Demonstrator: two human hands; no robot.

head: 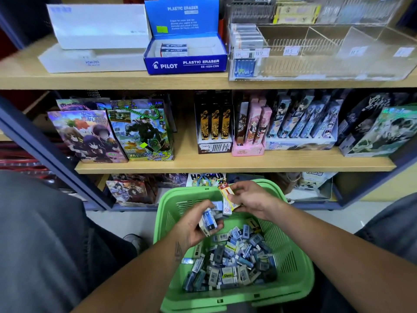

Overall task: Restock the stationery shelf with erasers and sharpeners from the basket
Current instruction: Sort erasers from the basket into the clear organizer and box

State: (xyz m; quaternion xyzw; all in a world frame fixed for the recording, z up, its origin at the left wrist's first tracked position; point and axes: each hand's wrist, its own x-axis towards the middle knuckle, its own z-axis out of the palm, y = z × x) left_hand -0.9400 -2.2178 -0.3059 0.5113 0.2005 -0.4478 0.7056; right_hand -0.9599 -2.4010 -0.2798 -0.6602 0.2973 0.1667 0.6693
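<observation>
Green plastic, slotted along its walls: that was the basket sitting below me in front of the shelving, its floor heaped with small wrapped erasers in blue, grey and white sleeves, a few with yellow labels. Whether any of them were sharpeners I could not tell from where I looked.

My left hand was over the near left part of the basket, fingers curled round a small bunch of blue-and-white erasers that stuck up out of my grip. My right hand hung just beyond it, above the basket's far rim, pinching a flat packet with a white face and a red-and-yellow top edge; the packet stood nearly upright and its lower end came close to the bunch in my left hand. I could not read what it was.

On the top shelf stood an open blue Pilot eraser box, lid raised, with only two erasers visible toward its left side. A white box lay to its left and a clear acrylic divider tray to its right, stocked only at its left end. The middle shelf carried illustrated gift bags and upright boxed sets.
</observation>
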